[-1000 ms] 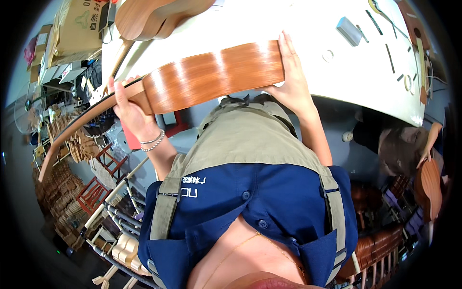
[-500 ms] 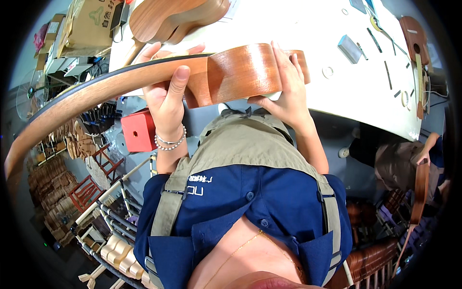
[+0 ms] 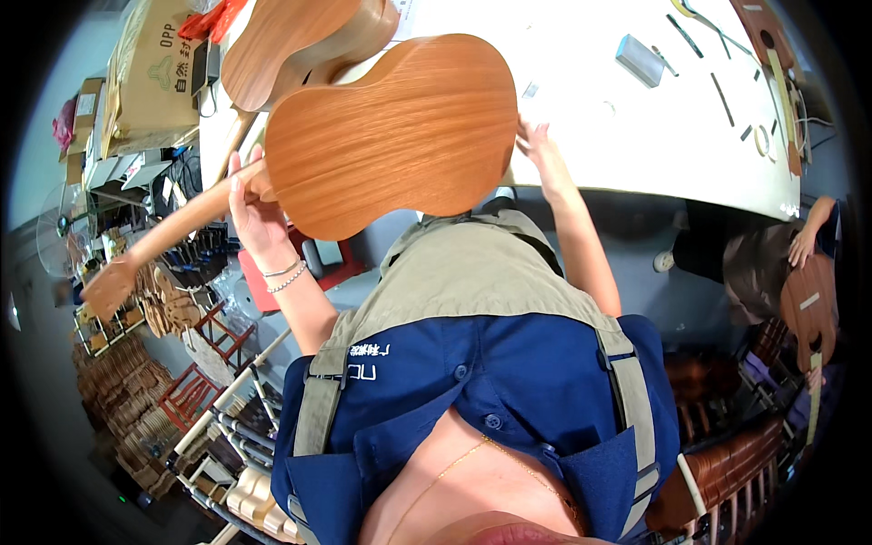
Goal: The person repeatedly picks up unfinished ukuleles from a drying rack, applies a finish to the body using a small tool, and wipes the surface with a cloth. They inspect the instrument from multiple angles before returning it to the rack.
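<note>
A brown wooden ukulele [image 3: 395, 136] hangs above the table's near edge with its plain back facing up. My left hand [image 3: 259, 213] is closed around its neck, close to the body, and the headstock points to the lower left. At the rounded bottom end of the body is my right hand [image 3: 545, 154], fingers apart, fingertips at or against the edge. Whether they press on it is hard to make out. Beyond lies a second wooden instrument body [image 3: 291, 45] on the white table [image 3: 599, 163].
On the table's right lie a grey-blue block [image 3: 640, 61], a tape roll [image 3: 761, 139] and several dark strips. A cardboard box [image 3: 154, 77] stands at the far left, a red stool [image 3: 259, 282] below. At right, a co-worker's hand [image 3: 803, 245] rests on another instrument [image 3: 808, 304].
The ukulele has turned from its side to show its back, and its headstock has swung inward. My right hand has loosened from its wrap around the bottom end and moved to the edge.
</note>
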A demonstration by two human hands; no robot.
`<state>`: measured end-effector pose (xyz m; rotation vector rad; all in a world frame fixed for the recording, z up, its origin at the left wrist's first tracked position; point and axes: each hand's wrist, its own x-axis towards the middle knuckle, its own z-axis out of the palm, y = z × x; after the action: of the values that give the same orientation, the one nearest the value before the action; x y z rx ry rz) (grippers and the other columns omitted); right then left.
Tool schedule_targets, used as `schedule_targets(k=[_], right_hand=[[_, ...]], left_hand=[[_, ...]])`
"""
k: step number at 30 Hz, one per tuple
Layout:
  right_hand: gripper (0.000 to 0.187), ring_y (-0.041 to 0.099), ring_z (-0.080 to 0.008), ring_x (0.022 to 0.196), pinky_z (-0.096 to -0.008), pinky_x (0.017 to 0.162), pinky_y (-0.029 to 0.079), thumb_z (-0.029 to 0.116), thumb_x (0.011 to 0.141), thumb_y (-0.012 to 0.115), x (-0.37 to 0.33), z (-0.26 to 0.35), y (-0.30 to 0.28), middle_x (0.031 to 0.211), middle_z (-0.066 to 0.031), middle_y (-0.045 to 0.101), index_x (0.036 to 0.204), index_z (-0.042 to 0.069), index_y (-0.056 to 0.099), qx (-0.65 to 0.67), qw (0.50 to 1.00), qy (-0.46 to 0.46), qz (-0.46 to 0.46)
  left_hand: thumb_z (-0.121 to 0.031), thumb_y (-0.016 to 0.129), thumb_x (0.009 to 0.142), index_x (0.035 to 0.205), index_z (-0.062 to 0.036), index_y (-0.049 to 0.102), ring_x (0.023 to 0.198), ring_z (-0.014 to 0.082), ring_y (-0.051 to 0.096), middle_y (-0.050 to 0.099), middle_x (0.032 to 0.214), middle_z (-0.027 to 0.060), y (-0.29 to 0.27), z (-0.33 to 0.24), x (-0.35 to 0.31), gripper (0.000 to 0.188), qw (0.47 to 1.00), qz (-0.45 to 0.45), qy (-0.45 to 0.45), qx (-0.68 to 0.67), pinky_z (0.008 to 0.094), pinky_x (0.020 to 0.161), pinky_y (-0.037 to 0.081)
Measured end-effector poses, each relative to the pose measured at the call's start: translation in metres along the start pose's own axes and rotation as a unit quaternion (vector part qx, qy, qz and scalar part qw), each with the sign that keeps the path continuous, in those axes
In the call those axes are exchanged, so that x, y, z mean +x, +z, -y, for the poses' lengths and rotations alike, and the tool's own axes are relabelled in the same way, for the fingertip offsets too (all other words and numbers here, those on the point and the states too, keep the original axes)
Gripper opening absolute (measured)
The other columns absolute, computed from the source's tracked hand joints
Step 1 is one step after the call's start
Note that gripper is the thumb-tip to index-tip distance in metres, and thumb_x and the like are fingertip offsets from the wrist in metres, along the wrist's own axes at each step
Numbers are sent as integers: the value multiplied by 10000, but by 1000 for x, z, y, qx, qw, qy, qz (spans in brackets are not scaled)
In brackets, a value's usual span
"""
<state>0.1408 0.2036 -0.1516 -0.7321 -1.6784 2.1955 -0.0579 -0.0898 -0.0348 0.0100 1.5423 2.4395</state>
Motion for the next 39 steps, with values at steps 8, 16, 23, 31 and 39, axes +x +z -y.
schedule_targets(k=[8,16,23,31,39], right_hand=[[843,454,-139,863,-321,807,369,701,769,107,-14,-3,25,1048,-45,496,1321,89,283,36,999,3,22],[794,365,-208,1174,-329,956,302,630,808,37,-19,15,24,1286,-96,379,1316,71,281,5,995,101,23],[789,323,-200,1197,-318,1002,225,600,828,55,-18,-11,15,1299,-104,360,1292,6,288,129,990,62,-2],[772,347,-204,1180,-314,977,261,609,831,123,-24,-28,2,1277,-97,382,1280,6,300,178,980,85,-19],[728,467,-63,702,-189,544,335,642,822,176,-21,-24,-5,878,7,552,1105,43,479,123,982,123,-76]], left_hand=[[-316,472,832,1222,-85,407,1085,222,461,467,1197,68,-25,23,-15,458,992,-103,-68,-11,384,900,401],[-351,468,855,1193,-69,438,1044,202,486,521,1112,73,-37,21,-15,442,993,-104,-58,18,374,904,394],[-282,452,883,1213,8,393,880,244,564,516,1086,183,7,5,-29,443,995,-41,14,85,342,720,492],[-246,526,848,1179,75,404,938,222,545,506,1075,153,30,-1,-38,476,988,-9,58,143,354,791,476],[-245,547,825,1176,64,416,859,190,572,535,1001,129,47,-9,-41,485,987,1,91,134,295,710,509]])
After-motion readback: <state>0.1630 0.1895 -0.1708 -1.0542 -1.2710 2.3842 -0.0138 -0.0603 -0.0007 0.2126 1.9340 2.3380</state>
